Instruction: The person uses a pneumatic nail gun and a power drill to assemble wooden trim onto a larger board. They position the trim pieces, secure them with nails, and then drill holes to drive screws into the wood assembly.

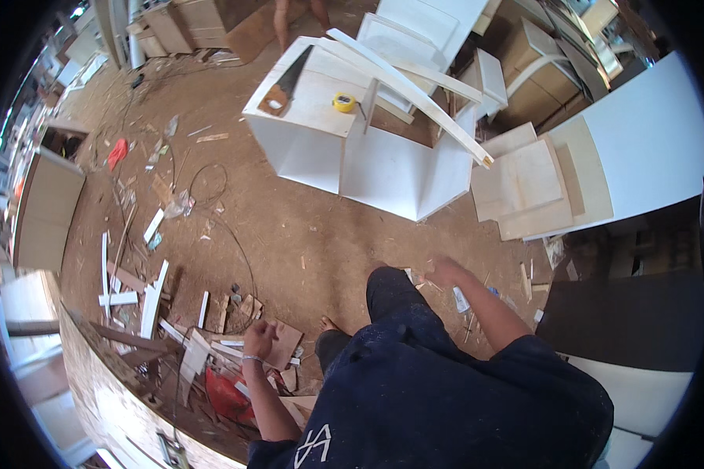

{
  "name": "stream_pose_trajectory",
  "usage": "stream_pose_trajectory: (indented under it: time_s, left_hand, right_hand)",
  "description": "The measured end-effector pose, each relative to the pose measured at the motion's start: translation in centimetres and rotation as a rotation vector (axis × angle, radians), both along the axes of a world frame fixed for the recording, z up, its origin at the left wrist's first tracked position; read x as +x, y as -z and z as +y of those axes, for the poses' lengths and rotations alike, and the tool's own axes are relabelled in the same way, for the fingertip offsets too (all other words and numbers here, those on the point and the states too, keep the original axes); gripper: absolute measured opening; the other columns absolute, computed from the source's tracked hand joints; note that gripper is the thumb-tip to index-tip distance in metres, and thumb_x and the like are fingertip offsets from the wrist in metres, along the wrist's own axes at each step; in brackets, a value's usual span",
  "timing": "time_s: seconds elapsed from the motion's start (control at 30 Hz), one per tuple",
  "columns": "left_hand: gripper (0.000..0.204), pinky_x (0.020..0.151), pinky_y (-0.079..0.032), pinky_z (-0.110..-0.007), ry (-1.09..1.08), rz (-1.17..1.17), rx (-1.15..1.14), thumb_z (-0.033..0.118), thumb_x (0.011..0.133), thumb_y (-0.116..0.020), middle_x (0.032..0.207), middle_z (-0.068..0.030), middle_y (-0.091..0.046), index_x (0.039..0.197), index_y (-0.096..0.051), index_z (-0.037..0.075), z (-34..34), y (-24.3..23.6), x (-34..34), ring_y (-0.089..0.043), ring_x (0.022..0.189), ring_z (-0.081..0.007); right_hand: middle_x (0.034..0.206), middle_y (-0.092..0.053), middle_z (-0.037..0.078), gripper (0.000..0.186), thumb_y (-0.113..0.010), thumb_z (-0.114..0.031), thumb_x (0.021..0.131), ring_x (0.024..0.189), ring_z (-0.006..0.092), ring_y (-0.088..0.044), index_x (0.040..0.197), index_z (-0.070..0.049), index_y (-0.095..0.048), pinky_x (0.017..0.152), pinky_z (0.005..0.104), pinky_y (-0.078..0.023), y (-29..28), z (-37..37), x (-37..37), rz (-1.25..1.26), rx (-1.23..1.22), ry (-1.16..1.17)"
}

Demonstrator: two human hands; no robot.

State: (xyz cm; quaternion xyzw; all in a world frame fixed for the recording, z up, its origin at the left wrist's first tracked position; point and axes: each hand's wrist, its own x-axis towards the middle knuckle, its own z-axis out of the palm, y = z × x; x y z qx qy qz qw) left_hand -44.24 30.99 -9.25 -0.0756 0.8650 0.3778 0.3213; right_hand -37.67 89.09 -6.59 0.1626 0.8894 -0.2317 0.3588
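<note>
My left hand hangs half open, fingers loosely curled and nothing visible in it, above the scrap pile beside a flat brown board. My right hand is out over the dirt floor, near a small white scrap (it's blurred, so I can't tell how far it's open or whether it holds anything). Ahead, a white cabinet carries a handsaw and a yellow tape measure.

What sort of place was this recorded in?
Probably a woodworking or furniture workshop: a handsaw and yellow tape measure lie on a white cabinet body, and offcuts litter the brown floor.
</note>
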Motion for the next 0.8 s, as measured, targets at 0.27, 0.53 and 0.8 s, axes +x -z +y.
stream_pose_trajectory:
  time_s: [0.27, 0.53, 0.8]
  left_hand:
    - [0.043, 0.077, -0.056, -0.033, -0.431, 0.006, 0.048, 0.034, 0.106, -0.056, 0.090, -0.0128, -0.078, 0.113, -0.072, -0.005, 11.4, -3.8, -8.6, -0.074, 0.084, -0.0193]
    - [0.030, 0.083, -0.059, -0.039, -0.474, -0.920, 0.079, 0.017, 0.099, -0.055, 0.100, -0.0164, -0.077, 0.118, -0.072, 0.002, 19.0, -0.6, 14.1, -0.074, 0.092, -0.0239]
    - [0.044, 0.096, -0.053, -0.047, -0.570, -0.206, -0.254, 0.040, 0.099, -0.061, 0.113, -0.0230, -0.073, 0.121, -0.071, 0.004, 31.5, -5.9, 1.8, -0.069, 0.110, -0.0395]
  right_hand:
    - [0.148, -0.046, 0.028, 0.109, -0.087, -0.045, 0.076, 0.139, 0.0436, -0.045, 0.160, -0.009, -0.026, 0.114, 0.0495, -0.042, 2.4, 21.6, -26.3, 0.486, 0.322, 0.249]
    - [0.164, -0.031, 0.027, 0.130, -0.092, -0.044, 0.071, 0.148, 0.0447, -0.035, 0.166, -0.009, -0.010, 0.121, 0.0506, -0.033, 14.3, 35.2, -46.1, 0.547, 0.324, 0.006]
    - [0.134, -0.062, 0.029, 0.077, -0.080, -0.032, 0.082, 0.124, 0.0450, -0.060, 0.143, 0.002, -0.048, 0.106, 0.0495, -0.047, 15.1, 40.3, -47.9, 0.541, 0.215, 0.036]
